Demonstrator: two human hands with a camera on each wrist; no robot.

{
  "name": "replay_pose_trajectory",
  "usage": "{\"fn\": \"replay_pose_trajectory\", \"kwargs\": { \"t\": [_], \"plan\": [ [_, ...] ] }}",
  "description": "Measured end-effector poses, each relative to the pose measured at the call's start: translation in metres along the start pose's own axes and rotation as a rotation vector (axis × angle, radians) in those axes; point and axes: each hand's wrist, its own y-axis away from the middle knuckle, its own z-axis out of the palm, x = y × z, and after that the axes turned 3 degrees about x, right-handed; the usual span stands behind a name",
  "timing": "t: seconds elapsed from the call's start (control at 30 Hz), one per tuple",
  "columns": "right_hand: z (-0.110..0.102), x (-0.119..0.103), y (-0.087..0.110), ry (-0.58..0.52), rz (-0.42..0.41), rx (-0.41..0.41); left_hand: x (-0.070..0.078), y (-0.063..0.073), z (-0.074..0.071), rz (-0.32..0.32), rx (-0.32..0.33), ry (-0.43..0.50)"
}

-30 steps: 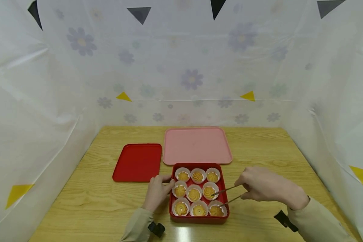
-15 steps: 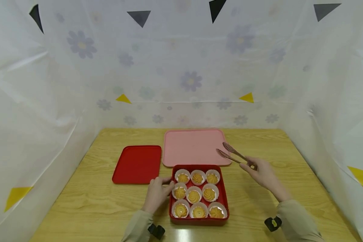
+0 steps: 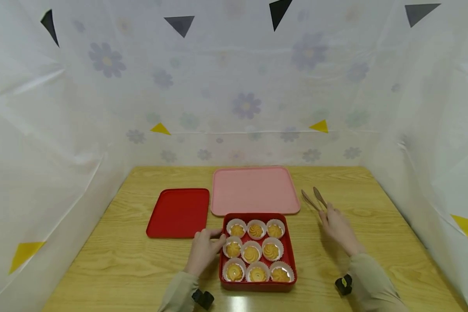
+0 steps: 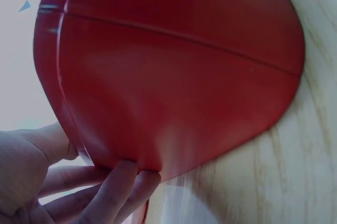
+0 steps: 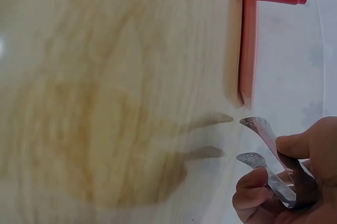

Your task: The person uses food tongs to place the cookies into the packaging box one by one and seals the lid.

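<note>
A square red box (image 3: 257, 287) stands near the front of the wooden table, holding rows of swirled cookies (image 3: 251, 254) in white paper cups. My left hand (image 3: 203, 251) holds the box's left side; in the left wrist view its fingers (image 4: 118, 187) touch the outer wall, with the thumb at the rim. To the right of the box, my right hand (image 3: 340, 229) grips small metal tongs (image 3: 313, 200) above the table. The tongs' perforated tips (image 5: 251, 159) are spread apart with nothing between them, as the right wrist view shows.
Behind the box lies a pink tray (image 3: 255, 190). A red square lid-like tray (image 3: 179, 212) is at its left. White flower-patterned sheeting (image 3: 245, 86) encloses the table (image 3: 117, 264) at the back and both sides.
The right hand has drawn the tongs up from the cookies, past the pink tray's edge, and out to the right over the table. My left hand stays at the box.
</note>
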Motion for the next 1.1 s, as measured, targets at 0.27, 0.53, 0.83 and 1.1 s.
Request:
{"fn": "replay_pose_trajectory", "kwargs": {
  "t": [0.27,0.53,0.83,1.1],
  "plan": [
    [-0.0027,-0.0008,0.0011,0.036,0.09,-0.078,0.0003,-0.0001,-0.0001,0.004,0.0,0.005],
    [-0.0085,-0.0006,0.0015,0.117,0.201,-0.155,-0.0003,0.0005,-0.0002,-0.001,-0.008,0.014],
    [-0.0052,0.0021,0.0042,0.137,0.192,-0.163,0.001,0.0007,-0.0004,-0.009,-0.015,0.011],
    [-0.0058,0.0032,0.0044,0.134,0.196,-0.173,0.003,0.0003,-0.0016,-0.014,-0.013,0.009]
  ]
}}
